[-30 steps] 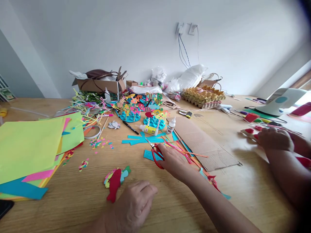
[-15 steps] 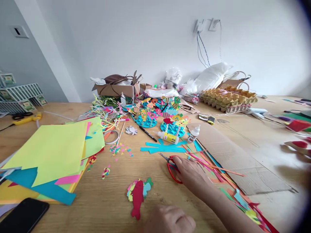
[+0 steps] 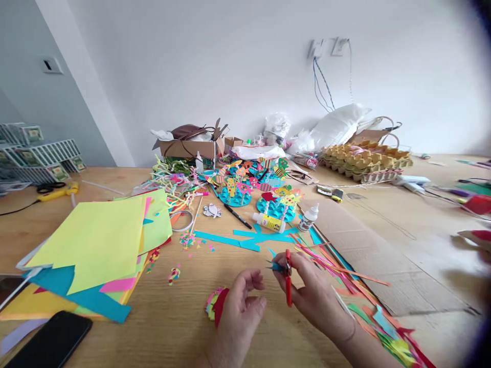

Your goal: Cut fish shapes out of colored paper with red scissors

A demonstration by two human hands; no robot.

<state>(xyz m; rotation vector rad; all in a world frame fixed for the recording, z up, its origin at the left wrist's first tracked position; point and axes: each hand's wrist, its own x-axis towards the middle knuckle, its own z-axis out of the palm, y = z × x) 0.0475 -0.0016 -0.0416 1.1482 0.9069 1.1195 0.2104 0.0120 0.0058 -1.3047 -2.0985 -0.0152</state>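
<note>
My right hand (image 3: 316, 291) is closed around red-handled scissors (image 3: 288, 286), raised over the table. A small piece of blue paper (image 3: 276, 266) shows at its fingertips, beside the scissors. My left hand (image 3: 241, 312) is a short way to the left, its fingers loosely bent and apart with nothing between them. Behind it, partly hidden, lies a small stack of paper fish cutouts (image 3: 218, 305), a red one on top. Blue paper strips (image 3: 245, 240) lie on the wood beyond both hands.
Coloured paper sheets (image 3: 95, 235) and a black phone (image 3: 53, 337) lie at left. Glue bottles (image 3: 308, 219) stand and lie near paper-fish models (image 3: 276, 204). Flat cardboard (image 3: 368, 260) covers the right side, with paper scraps along it. At far right is another person's hand (image 3: 481, 250).
My right hand has lifted the scissors from the tabletop and now has blue paper at its fingertips. My left hand has risen into view and opened. One blue strip lies farther left.
</note>
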